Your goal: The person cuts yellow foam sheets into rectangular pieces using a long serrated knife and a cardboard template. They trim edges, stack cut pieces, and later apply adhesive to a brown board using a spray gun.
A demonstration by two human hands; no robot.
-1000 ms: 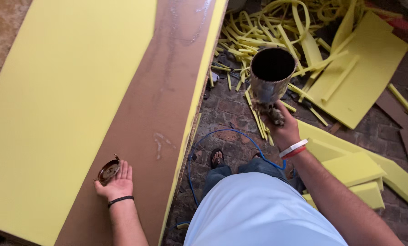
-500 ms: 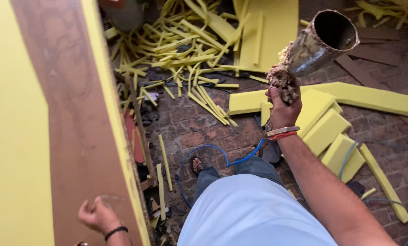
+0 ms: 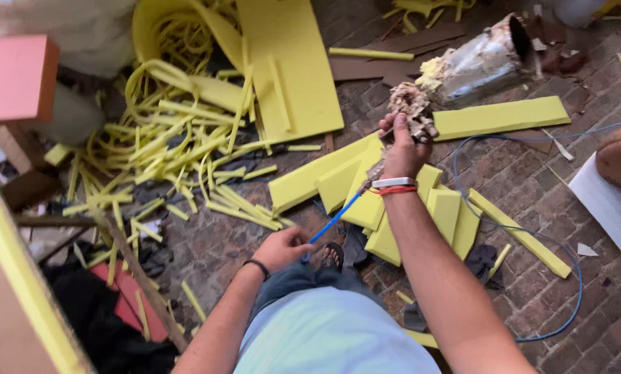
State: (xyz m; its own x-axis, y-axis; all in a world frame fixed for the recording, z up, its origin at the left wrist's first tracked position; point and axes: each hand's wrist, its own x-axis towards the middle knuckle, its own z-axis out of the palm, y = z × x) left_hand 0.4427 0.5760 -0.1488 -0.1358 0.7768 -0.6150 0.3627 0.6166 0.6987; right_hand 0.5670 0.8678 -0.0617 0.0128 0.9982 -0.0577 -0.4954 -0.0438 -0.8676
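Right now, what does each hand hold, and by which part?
The right hand grips a spray gun by its glue-crusted handle, below the metal cup. The left hand pinches the blue hose near the gun's lower end.

Seen from above, the right hand [image 3: 402, 149] grips a glue-crusted spray gun [image 3: 413, 111] whose metal cup [image 3: 478, 64] tilts up to the right. The left hand [image 3: 283, 247] touches the gun's blue hose [image 3: 333, 220] lower down. Yellow foam offcuts [image 3: 373, 201] and strips [image 3: 186, 138] litter the brick floor [image 3: 518, 180].
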